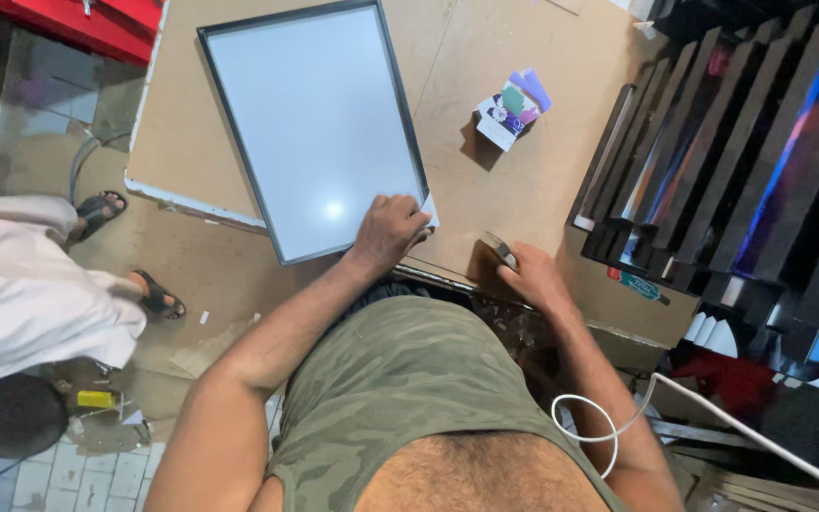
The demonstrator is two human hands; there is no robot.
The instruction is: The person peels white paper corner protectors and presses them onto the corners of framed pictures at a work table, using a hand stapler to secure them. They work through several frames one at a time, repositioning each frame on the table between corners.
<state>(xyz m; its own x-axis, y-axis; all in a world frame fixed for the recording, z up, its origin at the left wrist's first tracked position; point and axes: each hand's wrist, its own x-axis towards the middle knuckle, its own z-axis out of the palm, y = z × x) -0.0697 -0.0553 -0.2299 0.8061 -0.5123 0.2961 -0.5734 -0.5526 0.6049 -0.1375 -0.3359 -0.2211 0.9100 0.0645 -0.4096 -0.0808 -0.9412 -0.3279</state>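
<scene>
Small colourful box [507, 112] — on brown tabletop [485, 190]

Bare board [485, 204] lies open between the frame [315, 128] and stacked frames [713, 142]; only a small box [509, 112] interrupts it.

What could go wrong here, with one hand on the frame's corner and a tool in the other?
1. The left hand presses the near corner of the framed panel, which lies close to the board's front edge; a push could slide it off.
2. The right hand holds a small tool near the left fingers; a slip might nick them or the panel.
3. The white cable loops by the right arm and could snag.
</scene>
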